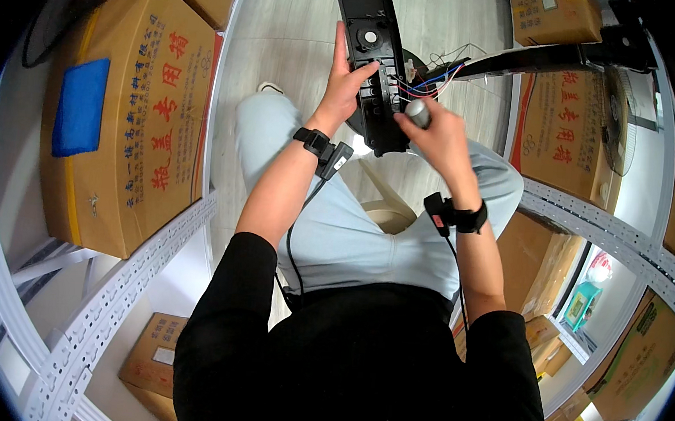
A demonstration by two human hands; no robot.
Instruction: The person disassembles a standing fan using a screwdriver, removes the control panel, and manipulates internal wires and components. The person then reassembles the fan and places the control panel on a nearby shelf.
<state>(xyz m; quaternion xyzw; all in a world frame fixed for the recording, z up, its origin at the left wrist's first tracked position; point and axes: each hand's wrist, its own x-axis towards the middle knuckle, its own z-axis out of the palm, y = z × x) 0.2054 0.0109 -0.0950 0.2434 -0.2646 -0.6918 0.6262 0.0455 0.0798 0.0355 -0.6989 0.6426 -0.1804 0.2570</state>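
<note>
A long black plastic housing stands tilted over my knees, its inner side with ribs and a round part facing me. My left hand grips its left edge, thumb across the inside and a finger stretched along the side. In my right hand, the fingers close round a grey cylindrical tool with a rounded end. The tool's far end is hidden, so I cannot tell its exact kind or whether it touches the housing. Blue, red and white wires run from the housing toward a long black curved piece.
Metal shelving with cardboard boxes flanks me on the left. More boxes fill shelves on the right, beside a wire fan guard. Between my knees is a beige seat edge. Cables hang from both wristbands.
</note>
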